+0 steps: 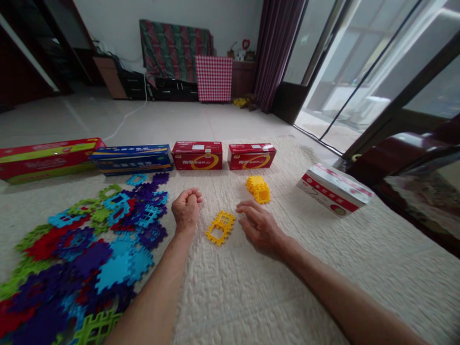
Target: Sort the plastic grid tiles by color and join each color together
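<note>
My left hand (187, 208) is curled into a fist on the cream quilted cover (251, 287), with nothing visible in it. My right hand (259, 226) rests beside it with fingers stretched out and loosely apart, holding nothing. Between the two hands lie flat yellow interlocking plastic pieces (220, 227), joined side by side. Just beyond my right hand sits a yellow cube (258, 189) built from the same kind of pieces. A heap of blue, purple, green and red pieces (93, 244) spreads out to the left of my left arm.
Along the far edge stand a long red box (45, 159), a blue box (132, 159) and two small red boxes (197, 155) (251, 155). A white and red box (334, 189) lies at the right. Dark wooden furniture (413, 158) and glass doors are beyond it.
</note>
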Demonstrator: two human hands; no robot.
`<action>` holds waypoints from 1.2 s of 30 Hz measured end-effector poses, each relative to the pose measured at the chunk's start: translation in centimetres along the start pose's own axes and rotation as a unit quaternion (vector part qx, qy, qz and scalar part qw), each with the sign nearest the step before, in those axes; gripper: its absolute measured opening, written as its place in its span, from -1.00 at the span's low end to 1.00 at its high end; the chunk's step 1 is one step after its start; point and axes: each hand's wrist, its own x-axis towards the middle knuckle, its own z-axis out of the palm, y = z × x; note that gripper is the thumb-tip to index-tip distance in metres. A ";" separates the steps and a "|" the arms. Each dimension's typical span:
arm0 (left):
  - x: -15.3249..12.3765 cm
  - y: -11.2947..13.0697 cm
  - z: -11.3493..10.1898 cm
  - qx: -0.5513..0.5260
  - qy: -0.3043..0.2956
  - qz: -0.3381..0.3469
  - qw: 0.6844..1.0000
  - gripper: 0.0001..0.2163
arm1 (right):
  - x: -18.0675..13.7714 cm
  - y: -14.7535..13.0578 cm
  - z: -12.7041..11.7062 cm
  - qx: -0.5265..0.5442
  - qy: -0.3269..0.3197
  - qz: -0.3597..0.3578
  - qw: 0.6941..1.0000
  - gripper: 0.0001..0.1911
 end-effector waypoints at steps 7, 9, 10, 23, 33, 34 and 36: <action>0.0 -0.2 0.0 -0.008 0.000 -0.006 1.000 -0.72 | 0.9 -1.7 1.5 -0.058 -0.062 0.047 0.995 -0.75; 0.0 -0.4 0.0 -0.003 -0.003 -0.001 1.000 -0.72 | 1.1 -1.8 1.7 -0.080 -0.052 0.071 0.993 -0.79; 0.1 -0.4 0.0 -0.001 -0.003 0.002 1.000 -0.72 | 1.1 -1.8 1.8 -0.086 -0.048 0.080 0.992 -0.82; 0.0 -0.3 0.0 0.004 -0.006 0.007 1.000 -0.72 | 1.3 -1.6 2.3 -0.055 -0.022 0.109 0.992 -0.88; -0.1 -0.1 0.0 0.010 -0.007 0.009 1.000 -0.72 | 1.7 -2.3 1.6 -0.055 -0.107 0.075 0.990 -0.82; -0.1 0.0 0.0 0.010 -0.007 0.007 1.000 -0.72 | 1.8 -2.2 1.6 -0.050 -0.101 0.080 0.990 -0.84; -0.1 0.0 0.0 0.008 -0.007 0.003 1.000 -0.72 | 1.9 -2.1 1.4 -0.032 -0.085 0.107 0.990 -0.87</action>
